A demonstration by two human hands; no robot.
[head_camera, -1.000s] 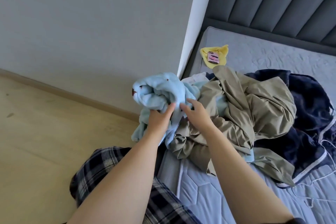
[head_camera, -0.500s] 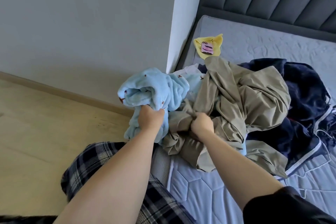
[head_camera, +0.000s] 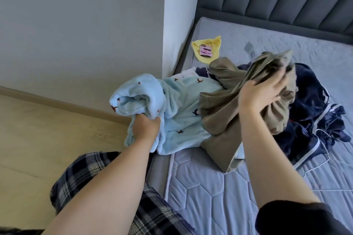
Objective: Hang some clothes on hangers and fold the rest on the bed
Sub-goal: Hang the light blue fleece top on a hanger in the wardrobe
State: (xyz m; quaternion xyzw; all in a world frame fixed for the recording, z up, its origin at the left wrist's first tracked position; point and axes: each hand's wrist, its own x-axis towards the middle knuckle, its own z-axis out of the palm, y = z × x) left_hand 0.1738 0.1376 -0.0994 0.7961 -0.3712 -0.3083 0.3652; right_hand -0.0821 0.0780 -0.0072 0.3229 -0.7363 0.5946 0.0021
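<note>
The left hand (head_camera: 146,128) is at the near left edge of the bed (head_camera: 210,187), its fingers (head_camera: 152,120) curled tight into a bunched fold of the blue fleece garment (head_camera: 172,105). The fleece rises above the fist in a rolled hump. The rest of it trails right and far across the mattress, with one corner hanging off the bed's edge below the wrist. It is pale blue, plush, and dotted with small dark bird-like motifs.

The right hand (head_camera: 259,95) is raised over the middle of the pile with a gathered bunch of the khaki garment (head_camera: 225,112). Its fingers are spread along the cloth and seem to clutch it, though motion blur at the fingertips makes the grip hard to read. The khaki cloth is thin, creased and olive-tan. It drapes down from the hand onto the fleece's right part and the mattress.

A navy garment (head_camera: 315,120) with white piping lies crumpled to the right, partly under the khaki. At the far left corner of the bed a pink phone (head_camera: 206,51) rests on a yellow cloth (head_camera: 214,43).
</note>
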